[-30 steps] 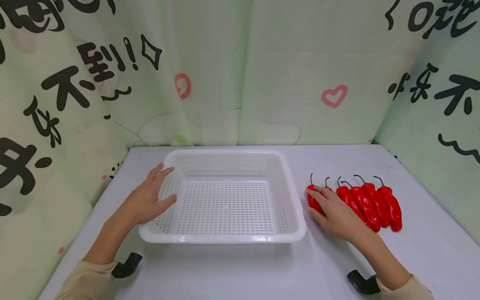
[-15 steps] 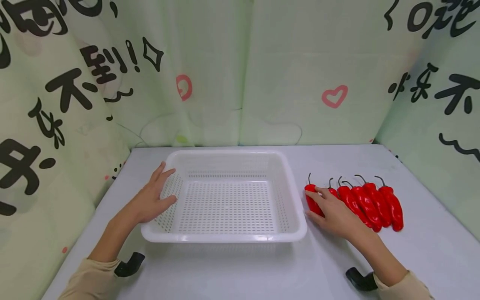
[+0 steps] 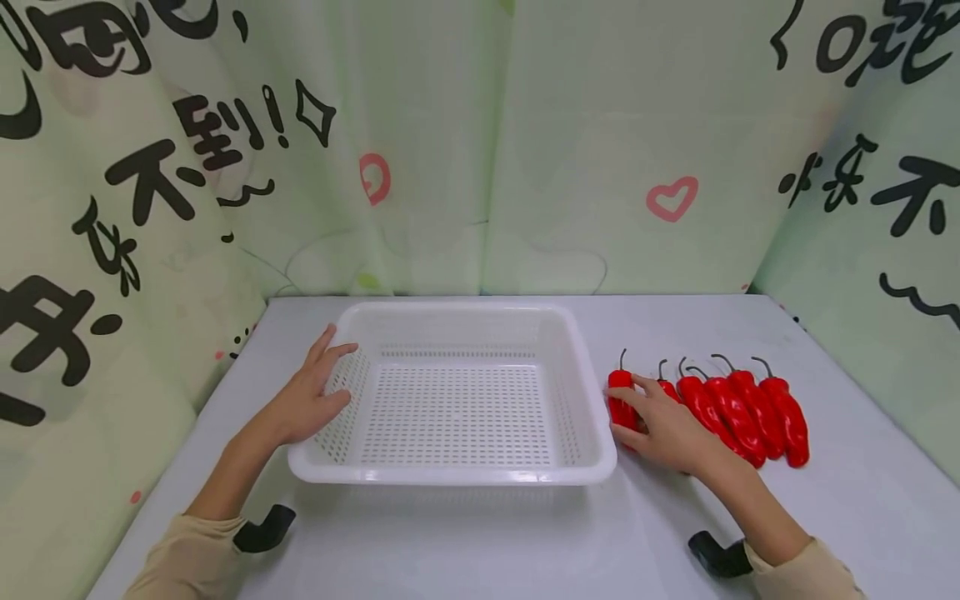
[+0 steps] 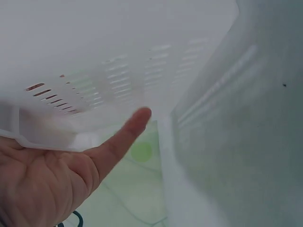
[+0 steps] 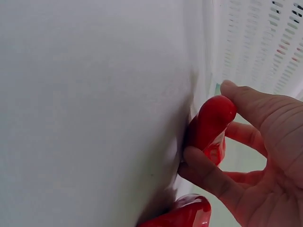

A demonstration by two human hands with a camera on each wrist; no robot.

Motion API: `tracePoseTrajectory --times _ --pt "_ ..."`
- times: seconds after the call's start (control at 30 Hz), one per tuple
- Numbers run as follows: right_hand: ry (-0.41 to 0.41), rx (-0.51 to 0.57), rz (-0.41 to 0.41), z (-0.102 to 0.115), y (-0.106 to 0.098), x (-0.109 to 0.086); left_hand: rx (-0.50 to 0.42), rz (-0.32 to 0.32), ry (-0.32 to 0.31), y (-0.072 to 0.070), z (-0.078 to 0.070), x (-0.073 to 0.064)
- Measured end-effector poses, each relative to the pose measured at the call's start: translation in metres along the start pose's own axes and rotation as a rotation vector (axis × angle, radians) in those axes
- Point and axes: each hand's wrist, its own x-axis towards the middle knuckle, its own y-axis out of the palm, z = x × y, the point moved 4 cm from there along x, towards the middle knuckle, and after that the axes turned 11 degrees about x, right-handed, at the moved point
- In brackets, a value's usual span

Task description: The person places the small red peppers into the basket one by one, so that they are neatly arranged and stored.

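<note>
My right hand [image 3: 671, 425] pinches a red chili pepper [image 3: 621, 380] with a dark curved stem, just beside the right wall of a white perforated plastic basket [image 3: 450, 477]. In the right wrist view, thumb and fingers lie on opposite sides of this pepper [image 5: 215, 116], close against the white tabletop. My left hand [image 3: 309, 400] rests on the basket's left rim, thumb reaching over the inner side. One finger [image 4: 118, 144] stretches straight along the outside in the left wrist view; the rest is hidden behind the rim. Only white slotted walls and floor show inside the basket.
Several more red peppers [image 3: 742, 408] lie side by side right of my right hand, which partly hides the nearest pepper [image 3: 667, 388]. The white table [image 3: 450, 550] is enclosed by pale green curtains [image 3: 570, 167] with black lettering. A black curved piece sits at each wrist.
The pinched pepper has shifted slightly left, away from the others, and now stands straighter beside the basket. My left hand stays on the rim. The whole view has drifted a little.
</note>
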Motion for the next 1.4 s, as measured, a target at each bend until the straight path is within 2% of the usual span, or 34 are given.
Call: tracePoseTrajectory --times 0.23,0.67,1.03,1.4 --pt "0.023 0.046 0.036 -0.004 -0.0025 0.0044 -0.02 -0.002 -0.015 0.0006 -0.0002 0.0001" --pt "0.04 0.138 0.034 -0.0062 -0.0014 0.0074 -0.043 -0.002 -0.02 0.0004 -0.0019 0.0" --pt "0.038 0.189 -0.008 -0.0054 0.0042 0.0055 -0.028 -0.004 -0.015 -0.0004 -0.0049 0.0002" --pt "0.032 0.202 -0.078 0.001 0.0033 0.0041 0.001 0.025 -0.066 0.0019 -0.0013 0.0001"
